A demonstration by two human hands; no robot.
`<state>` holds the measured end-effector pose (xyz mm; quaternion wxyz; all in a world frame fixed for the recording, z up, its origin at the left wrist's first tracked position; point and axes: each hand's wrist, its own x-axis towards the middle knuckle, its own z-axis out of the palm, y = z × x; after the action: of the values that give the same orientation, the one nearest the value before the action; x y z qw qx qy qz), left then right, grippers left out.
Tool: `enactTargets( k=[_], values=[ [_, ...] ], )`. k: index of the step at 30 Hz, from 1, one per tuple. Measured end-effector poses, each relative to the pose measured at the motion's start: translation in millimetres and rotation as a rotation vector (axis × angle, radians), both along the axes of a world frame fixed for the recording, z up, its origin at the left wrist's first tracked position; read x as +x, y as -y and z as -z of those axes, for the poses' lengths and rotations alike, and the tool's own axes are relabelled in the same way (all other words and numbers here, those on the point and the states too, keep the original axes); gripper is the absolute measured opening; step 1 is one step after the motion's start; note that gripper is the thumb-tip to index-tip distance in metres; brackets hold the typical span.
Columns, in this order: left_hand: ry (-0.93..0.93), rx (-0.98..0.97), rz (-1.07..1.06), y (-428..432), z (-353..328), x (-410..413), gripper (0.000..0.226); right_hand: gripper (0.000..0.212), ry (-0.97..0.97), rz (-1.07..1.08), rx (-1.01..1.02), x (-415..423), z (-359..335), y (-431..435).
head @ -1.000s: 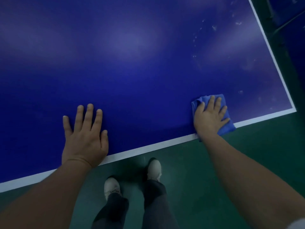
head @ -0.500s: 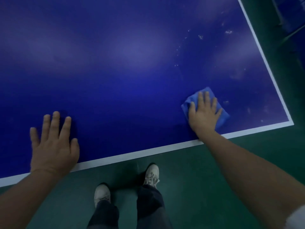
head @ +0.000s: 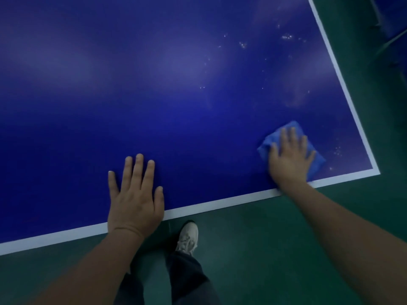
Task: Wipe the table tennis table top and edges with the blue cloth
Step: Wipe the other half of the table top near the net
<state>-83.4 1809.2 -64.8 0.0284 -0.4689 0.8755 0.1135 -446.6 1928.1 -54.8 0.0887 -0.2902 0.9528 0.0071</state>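
The dark blue table tennis table (head: pixel 176 106) fills most of the view, with a white line along its near edge and right edge. My right hand (head: pixel 289 160) lies flat with straight fingers on the folded blue cloth (head: pixel 317 160), pressing it onto the top close to the near right corner. My left hand (head: pixel 135 198) rests flat on the table at the near edge, fingers spread, holding nothing. Pale specks and smears (head: pixel 286 37) show on the top beyond the cloth.
Green floor (head: pixel 275 238) runs along the near side and the right side of the table. My legs and one pale shoe (head: pixel 188 236) stand just below the near edge. Dark frame parts (head: pixel 392 29) lie at the far right.
My right hand and the cloth have slid right, closer to the near right corner. My left hand has shifted right along the near edge.
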Motion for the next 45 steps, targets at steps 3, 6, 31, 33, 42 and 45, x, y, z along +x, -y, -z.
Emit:
enactTargets(
  k=[3, 6, 31, 33, 42, 45],
  values=[
    [0.0, -0.017, 0.004, -1, 2, -1, 0.065, 0.065, 0.004, 0.278, -0.047, -2, -2, 15],
    [-0.002, -0.029, -0.001, -2, 2, -1, 0.065, 0.065, -0.047, 0.035, -0.089, 78, 6, 48],
    [0.012, -0.042, -0.013, -1, -3, -4, 0.067, 0.06, 0.05, -0.779, -0.149, 185, 9, 148],
    [0.015, -0.046, -0.015, -2, -2, -5, 0.067, 0.061, 0.066, -0.877, -0.124, 195, 7, 182],
    [0.026, -0.015, 0.002, -2, -6, -5, 0.066, 0.062, 0.011, 0.076, -0.092, -25, 3, 109],
    [0.04, 0.0, 0.004, -1, -7, -4, 0.067, 0.063, -0.02, 0.21, -0.11, -6, 2, 117]
  ],
)
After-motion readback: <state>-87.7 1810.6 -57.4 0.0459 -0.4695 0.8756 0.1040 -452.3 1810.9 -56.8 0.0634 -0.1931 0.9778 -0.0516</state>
